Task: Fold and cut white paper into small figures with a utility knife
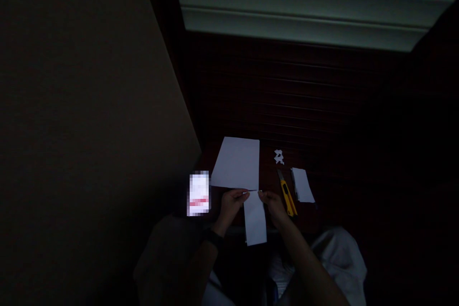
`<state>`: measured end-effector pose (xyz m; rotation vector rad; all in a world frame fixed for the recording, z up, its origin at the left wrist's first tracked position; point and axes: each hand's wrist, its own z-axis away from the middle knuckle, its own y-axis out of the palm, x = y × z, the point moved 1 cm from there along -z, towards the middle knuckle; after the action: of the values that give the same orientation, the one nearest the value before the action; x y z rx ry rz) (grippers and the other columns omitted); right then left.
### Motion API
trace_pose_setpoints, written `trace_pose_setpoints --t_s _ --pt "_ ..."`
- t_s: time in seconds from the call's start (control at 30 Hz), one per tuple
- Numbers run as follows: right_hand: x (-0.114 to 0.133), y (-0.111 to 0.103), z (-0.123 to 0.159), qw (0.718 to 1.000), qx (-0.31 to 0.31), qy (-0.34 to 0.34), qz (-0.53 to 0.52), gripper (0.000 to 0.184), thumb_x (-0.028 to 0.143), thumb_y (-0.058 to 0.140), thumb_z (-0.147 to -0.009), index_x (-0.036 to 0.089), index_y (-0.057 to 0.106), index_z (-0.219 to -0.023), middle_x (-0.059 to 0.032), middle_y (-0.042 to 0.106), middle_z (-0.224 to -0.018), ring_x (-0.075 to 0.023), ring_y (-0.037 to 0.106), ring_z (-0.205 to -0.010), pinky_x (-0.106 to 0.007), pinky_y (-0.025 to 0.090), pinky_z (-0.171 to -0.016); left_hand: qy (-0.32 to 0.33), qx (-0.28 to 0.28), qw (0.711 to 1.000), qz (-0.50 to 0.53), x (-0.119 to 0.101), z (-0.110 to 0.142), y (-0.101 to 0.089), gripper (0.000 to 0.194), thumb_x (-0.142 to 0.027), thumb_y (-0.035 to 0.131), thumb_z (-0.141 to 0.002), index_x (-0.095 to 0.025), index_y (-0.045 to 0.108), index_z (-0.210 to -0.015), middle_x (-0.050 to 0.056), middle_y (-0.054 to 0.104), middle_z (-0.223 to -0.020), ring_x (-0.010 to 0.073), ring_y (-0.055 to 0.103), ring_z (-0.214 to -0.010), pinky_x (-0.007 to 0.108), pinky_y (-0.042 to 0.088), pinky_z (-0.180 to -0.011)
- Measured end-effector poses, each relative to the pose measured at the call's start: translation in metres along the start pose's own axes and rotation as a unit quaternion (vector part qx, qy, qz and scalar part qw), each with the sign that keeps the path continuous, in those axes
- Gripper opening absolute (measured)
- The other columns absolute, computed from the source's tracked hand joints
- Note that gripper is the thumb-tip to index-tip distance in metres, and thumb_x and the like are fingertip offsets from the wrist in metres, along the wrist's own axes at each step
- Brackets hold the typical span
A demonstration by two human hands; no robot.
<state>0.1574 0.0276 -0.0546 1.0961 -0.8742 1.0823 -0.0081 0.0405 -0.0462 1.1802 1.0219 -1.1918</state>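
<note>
Between my two hands hangs a narrow white sheet of paper [255, 220], its lower end reaching past the table's near edge. My left hand [233, 202] pinches its upper left corner between thumb and fingers. At the upper right corner, my right hand [273, 204] grips it the same way. Just beyond my fingers lies a larger white sheet [237, 162], flat on the dark table. Close to the right of my right hand rests a yellow utility knife [287, 196], its blade end pointing away from me.
Small white paper cutouts [278, 157] lie beyond the knife. A stack of white paper pieces [303, 185] sits at the right. To the left is a bright, pixelated screen [198, 193]. A wall [107, 81] rises on the left, and dark slatted panelling [279, 91] stands behind the table.
</note>
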Motion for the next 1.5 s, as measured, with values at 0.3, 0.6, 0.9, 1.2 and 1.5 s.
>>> trace_pose_setpoints --t_s 0.3,0.6,0.9,1.2,1.5 --pt "-0.002 -0.001 -0.002 0.999 -0.010 -0.012 0.043 0.038 0.053 0.064 -0.067 0.016 0.056 -0.062 0.0007 0.058 -0.061 -0.0132 0.048 -0.058 -0.023 0.035 -0.055 -0.002 -0.003 1.000 -0.005 0.002 -0.001 0.000 0.029 -0.033 0.074 -0.061 -0.012 0.071 -0.081 0.011 0.072 -0.078 0.0227 0.067 -0.070 0.028 0.052 -0.059" --pt "0.008 0.001 0.005 0.998 0.010 0.008 0.065 0.037 0.052 0.067 -0.064 0.017 0.057 -0.064 -0.0002 0.060 -0.062 -0.0140 0.050 -0.058 -0.024 0.036 -0.055 0.013 -0.031 0.999 0.003 -0.004 0.001 0.000 0.032 -0.034 0.073 -0.062 -0.012 0.071 -0.084 0.010 0.072 -0.079 0.0220 0.067 -0.072 0.029 0.053 -0.063" --pt "0.008 0.001 0.009 0.998 0.038 0.005 0.058 0.036 0.050 0.069 -0.063 0.017 0.055 -0.062 0.0026 0.056 -0.056 -0.0113 0.046 -0.053 -0.023 0.033 -0.052 0.023 -0.072 0.997 0.020 -0.002 0.001 -0.002 0.033 -0.034 0.072 -0.063 -0.012 0.070 -0.087 0.011 0.071 -0.084 0.0225 0.066 -0.077 0.029 0.052 -0.065" --pt "0.011 0.005 0.011 0.998 0.037 0.004 0.049 0.035 0.048 0.071 -0.061 0.017 0.055 -0.060 0.0023 0.055 -0.055 -0.0108 0.045 -0.050 -0.023 0.033 -0.049 0.014 -0.089 0.995 0.038 -0.003 0.000 -0.001 0.037 -0.035 0.073 -0.061 -0.012 0.069 -0.090 0.012 0.071 -0.088 0.0237 0.066 -0.079 0.030 0.052 -0.063" --pt "0.005 0.001 0.010 0.996 0.015 0.010 0.082 0.039 0.049 0.071 -0.060 0.017 0.050 -0.052 0.0030 0.051 -0.049 -0.0088 0.039 -0.045 -0.022 0.027 -0.045 0.004 -0.063 0.996 0.055 -0.016 0.008 0.002 0.053 -0.036 0.074 -0.061 -0.013 0.063 -0.108 0.007 0.069 -0.079 0.0176 0.064 -0.068 0.023 0.049 -0.056"
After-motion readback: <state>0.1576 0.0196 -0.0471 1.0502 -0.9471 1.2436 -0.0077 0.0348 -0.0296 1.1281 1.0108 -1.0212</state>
